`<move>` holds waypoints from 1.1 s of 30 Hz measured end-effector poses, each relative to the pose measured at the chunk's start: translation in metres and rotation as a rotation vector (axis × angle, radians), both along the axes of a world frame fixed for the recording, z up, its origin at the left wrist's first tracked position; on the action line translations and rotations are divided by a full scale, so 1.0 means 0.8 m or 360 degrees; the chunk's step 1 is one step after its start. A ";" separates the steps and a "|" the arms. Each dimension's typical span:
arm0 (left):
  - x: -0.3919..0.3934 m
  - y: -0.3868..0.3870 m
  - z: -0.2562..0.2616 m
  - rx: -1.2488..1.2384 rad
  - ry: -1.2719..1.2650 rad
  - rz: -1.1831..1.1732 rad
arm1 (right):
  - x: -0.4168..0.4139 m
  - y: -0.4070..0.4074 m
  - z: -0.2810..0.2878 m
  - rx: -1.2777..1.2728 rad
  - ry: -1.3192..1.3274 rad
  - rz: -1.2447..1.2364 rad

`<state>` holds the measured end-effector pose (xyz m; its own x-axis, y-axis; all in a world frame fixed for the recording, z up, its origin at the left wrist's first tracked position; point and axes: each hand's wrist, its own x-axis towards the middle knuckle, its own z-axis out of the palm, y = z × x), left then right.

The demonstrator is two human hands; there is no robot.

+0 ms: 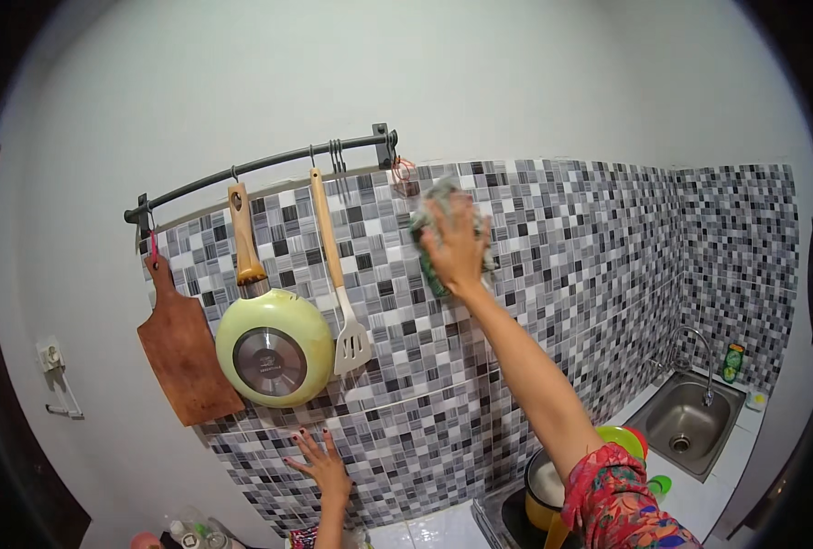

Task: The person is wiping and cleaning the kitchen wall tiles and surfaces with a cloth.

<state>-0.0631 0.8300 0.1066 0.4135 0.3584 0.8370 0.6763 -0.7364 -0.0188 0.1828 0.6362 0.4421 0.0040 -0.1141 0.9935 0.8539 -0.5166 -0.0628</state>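
Observation:
My right hand (458, 240) presses a crumpled green and white cloth (430, 264) flat against the mosaic-tiled wall (406, 329), right of the end of a dark metal rail (269, 162). The hand and cloth are slightly blurred. Lower left, my left hand (324, 466) rests on the tiles with its fingers spread, holding nothing. Between the hands and to the left, a light green frying pan (321, 336), a slotted spatula (353, 346) with a wooden handle and a brown wooden cutting board (190, 357) hang from the rail.
At lower right, a yellow pot (540, 511) stands on a stove (492, 515), partly behind my right arm. Beyond it are green and red dishes (623, 439) and a steel sink (688, 429) with a faucet. Several bottles (197, 532) stand at bottom left, below a wall socket (51, 357).

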 end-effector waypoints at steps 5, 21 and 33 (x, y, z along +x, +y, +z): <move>-0.005 -0.014 0.014 -0.0271 0.0050 -0.0122 | 0.024 -0.003 -0.015 0.0082 0.0085 -0.0072; 0.133 -0.186 0.074 -0.0504 -0.0081 -0.0231 | 0.065 -0.049 0.036 -0.0355 -0.0404 0.0071; 0.181 -0.186 0.074 -0.0539 -0.0058 -0.0132 | 0.139 -0.132 -0.051 -0.0150 0.0082 0.0010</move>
<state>0.0817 0.6810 0.1654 0.4248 0.5847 0.6911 0.6098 -0.7491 0.2589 0.2938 0.5308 0.4010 0.0557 -0.0197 0.9983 0.8541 -0.5169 -0.0578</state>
